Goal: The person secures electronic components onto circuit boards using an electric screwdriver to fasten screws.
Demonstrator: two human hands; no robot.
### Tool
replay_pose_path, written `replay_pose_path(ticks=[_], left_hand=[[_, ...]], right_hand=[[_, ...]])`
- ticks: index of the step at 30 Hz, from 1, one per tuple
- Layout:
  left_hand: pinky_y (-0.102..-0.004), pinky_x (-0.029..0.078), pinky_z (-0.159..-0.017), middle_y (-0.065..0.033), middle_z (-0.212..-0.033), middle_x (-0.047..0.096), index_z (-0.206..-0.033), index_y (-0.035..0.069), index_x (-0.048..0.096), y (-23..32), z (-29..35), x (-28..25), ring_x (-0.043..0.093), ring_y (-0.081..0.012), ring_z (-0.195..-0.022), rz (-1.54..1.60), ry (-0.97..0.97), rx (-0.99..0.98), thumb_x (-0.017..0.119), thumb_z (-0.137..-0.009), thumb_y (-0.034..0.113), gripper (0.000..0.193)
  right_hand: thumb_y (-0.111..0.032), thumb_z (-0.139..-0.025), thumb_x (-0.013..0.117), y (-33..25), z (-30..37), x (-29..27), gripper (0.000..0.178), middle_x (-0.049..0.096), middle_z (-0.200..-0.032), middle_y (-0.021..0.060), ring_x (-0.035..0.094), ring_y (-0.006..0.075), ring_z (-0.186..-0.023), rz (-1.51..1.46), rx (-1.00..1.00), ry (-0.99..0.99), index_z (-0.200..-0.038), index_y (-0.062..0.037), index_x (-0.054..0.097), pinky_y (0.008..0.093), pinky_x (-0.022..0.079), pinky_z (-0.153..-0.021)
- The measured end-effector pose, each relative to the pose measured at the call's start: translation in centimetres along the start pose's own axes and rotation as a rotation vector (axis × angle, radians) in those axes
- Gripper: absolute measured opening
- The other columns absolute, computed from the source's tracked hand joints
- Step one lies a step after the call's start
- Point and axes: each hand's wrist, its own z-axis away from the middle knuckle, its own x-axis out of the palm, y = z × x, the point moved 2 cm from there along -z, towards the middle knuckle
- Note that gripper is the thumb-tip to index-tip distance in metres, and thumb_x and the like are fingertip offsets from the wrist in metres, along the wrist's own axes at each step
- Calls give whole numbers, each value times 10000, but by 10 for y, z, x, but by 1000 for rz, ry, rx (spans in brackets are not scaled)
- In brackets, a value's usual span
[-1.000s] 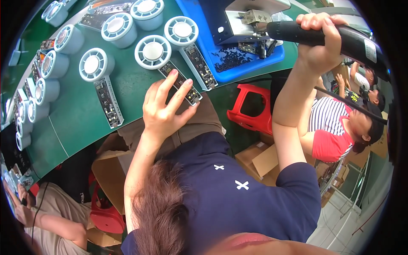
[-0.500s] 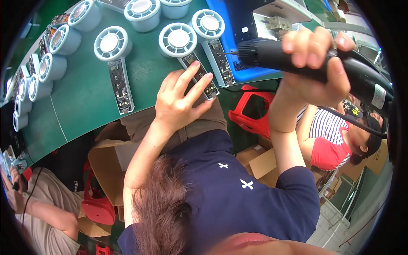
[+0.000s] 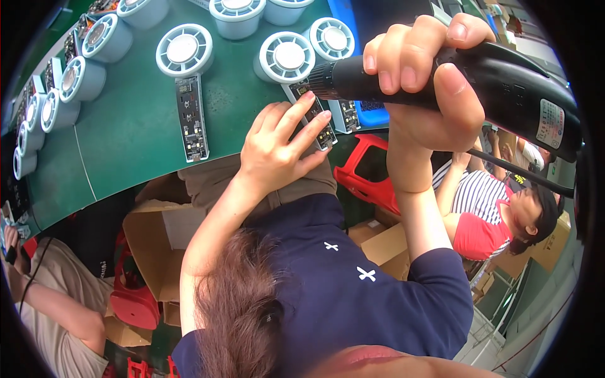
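My left hand (image 3: pixel 274 148) rests on the handle of a light-blue handheld fan (image 3: pixel 287 58), fingertips on its circuit board (image 3: pixel 303 89) and thumb at the handle's lower end. The fan lies flat, its round spoked head pointing away from me. Wrapped in my right hand (image 3: pixel 428 82) is a black electric screwdriver (image 3: pixel 353 77), tilted nearly level. Its ribbed nose is over the upper end of that board; the bit's tip cannot be made out. Just right lies another fan (image 3: pixel 331 39), its handle partly covered by the screwdriver.
Another fan (image 3: pixel 184 51) with an exposed board lies to the left on the green table (image 3: pixel 126 132). Several more line the far left. A blue tray (image 3: pixel 376 115) holds small dark screws. Below are a red stool (image 3: pixel 359 170) and a cardboard box (image 3: pixel 148 239); co-workers sit on both sides.
My right hand has moved the screwdriver left and down, bringing its nose over the board under my left hand. The view has shifted slightly; my left hand keeps its place on the fan.
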Motion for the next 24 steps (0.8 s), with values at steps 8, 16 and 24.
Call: replay_pose_path(ticks=[8, 16, 24], left_hand=[[-376, 476, -853, -102, -1267, 515, -1125, 141, 631, 1, 2, -4, 553, -257, -890, 6, -1, -9, 734, -631, 220, 510], [-377, 466, -847, -102, -1247, 521, -1106, 135, 634, 5, -1, -8, 545, -262, -877, 34, -31, -18, 733, -624, 215, 498], [-355, 478, -817, -92, -1239, 532, -1102, 140, 649, 17, -7, -9, 560, -250, -878, 13, -39, -6, 749, -607, 191, 507]], right_hand=[[-125, -834, 419, -1, -4, -3, 339, 522, -684, 66, 512, 193, -613, 5, -13, -19, -1159, -107, 516, 369, 441, -649], [-134, -833, 428, 7, -6, -7, 340, 514, -677, 61, 509, 190, -614, 12, -27, -31, -1159, -107, 518, 366, 440, -651], [-144, -831, 436, -7, -3, -26, 341, 506, -669, 56, 506, 186, -615, 39, -77, -21, -1160, -106, 520, 363, 439, -653]])
